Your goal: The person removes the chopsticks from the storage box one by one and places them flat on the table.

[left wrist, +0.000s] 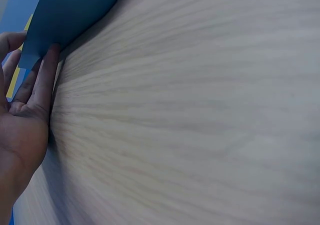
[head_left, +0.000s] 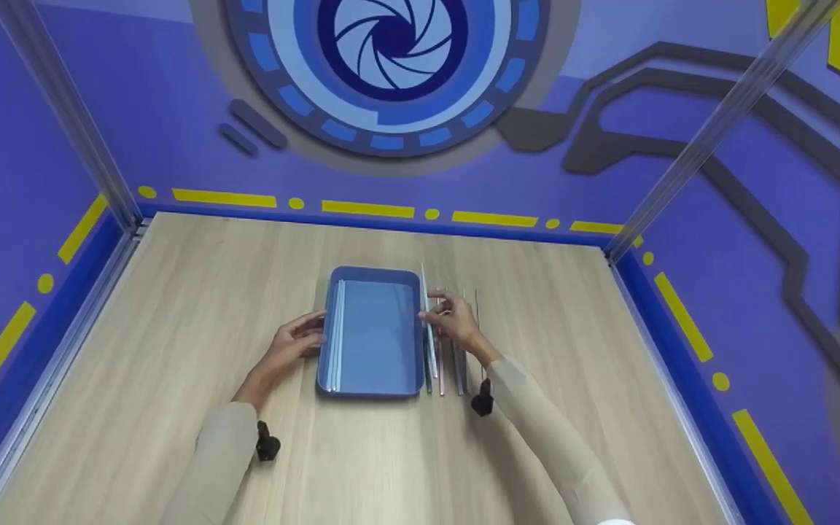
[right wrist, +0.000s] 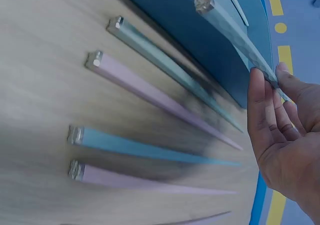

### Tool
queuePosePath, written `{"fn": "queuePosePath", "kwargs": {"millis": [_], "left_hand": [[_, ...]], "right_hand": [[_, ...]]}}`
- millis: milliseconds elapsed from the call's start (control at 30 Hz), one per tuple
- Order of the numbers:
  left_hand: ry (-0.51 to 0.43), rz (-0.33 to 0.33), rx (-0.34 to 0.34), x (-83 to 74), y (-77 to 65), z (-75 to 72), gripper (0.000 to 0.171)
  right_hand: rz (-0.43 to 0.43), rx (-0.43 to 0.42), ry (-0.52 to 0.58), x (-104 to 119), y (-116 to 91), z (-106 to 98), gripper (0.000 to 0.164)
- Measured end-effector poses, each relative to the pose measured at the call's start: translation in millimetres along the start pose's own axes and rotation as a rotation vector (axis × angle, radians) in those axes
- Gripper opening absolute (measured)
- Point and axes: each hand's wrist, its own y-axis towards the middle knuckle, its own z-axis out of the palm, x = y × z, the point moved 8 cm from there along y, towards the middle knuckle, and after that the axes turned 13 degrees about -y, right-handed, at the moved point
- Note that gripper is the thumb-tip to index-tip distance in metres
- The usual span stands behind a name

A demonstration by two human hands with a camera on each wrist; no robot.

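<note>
A blue rectangular tray (head_left: 383,335) sits on the table, with pale chopsticks (head_left: 337,332) lying lengthwise along the left side inside it. My left hand (head_left: 290,343) is at the tray's left side; in the left wrist view its extended fingers (left wrist: 47,77) touch the outer wall. Beside the right rim, my right hand (head_left: 458,321) pinches a pale blue-green chopstick (right wrist: 230,32) between thumb and fingers. That chopstick is raised, its silver thick end toward me, and overlaps the tray in the right wrist view.
Right of the tray, several chopsticks lie roughly side by side on the wood: a teal one (right wrist: 160,55), a lilac one (right wrist: 150,95), a blue one (right wrist: 140,147) and a second lilac one (right wrist: 140,177). Blue panels (head_left: 172,146) and metal posts (head_left: 74,109) enclose the table.
</note>
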Motion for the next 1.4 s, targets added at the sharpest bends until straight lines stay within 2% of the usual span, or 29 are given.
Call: {"fn": "queuePosePath", "kwargs": {"millis": [300,400,533,700,1033,1200,1400], "left_hand": [[0.020,0.002,-0.015,0.8,0.1,-0.2,0.057],[0.029,-0.001,-0.018,-1.0,-0.6,-0.3,0.056],[0.026,-0.016,-0.017,-1.9,-0.6,-1.5,0.057],[-0.009,-0.026,-0.013,-1.2,-1.1,-2.4,0.057],[0.023,-0.029,-0.022,-1.8,-0.5,-1.4,0.056],[0.040,-0.022,-0.009,-0.7,-0.6,-1.1,0.056],[0.031,-0.019,-0.008,-0.1,1.0,-2.1,0.057]], "right_hand": [[0.017,-0.023,0.006,-11.7,-3.3,-19.9,0.054],[0.030,-0.007,0.011,-7.0,-9.0,-28.4,0.054],[0.037,0.004,0.012,-13.6,-10.5,-35.2,0.055],[0.042,-0.039,-0.019,-35.4,-8.5,-44.0,0.056],[0.098,-0.092,-0.066,-72.8,-20.7,-75.9,0.056],[0.124,-0.092,-0.078,-93.2,-27.3,-83.3,0.057],[0.130,-0.124,-0.120,-105.4,-30.9,-89.0,0.055]]}}
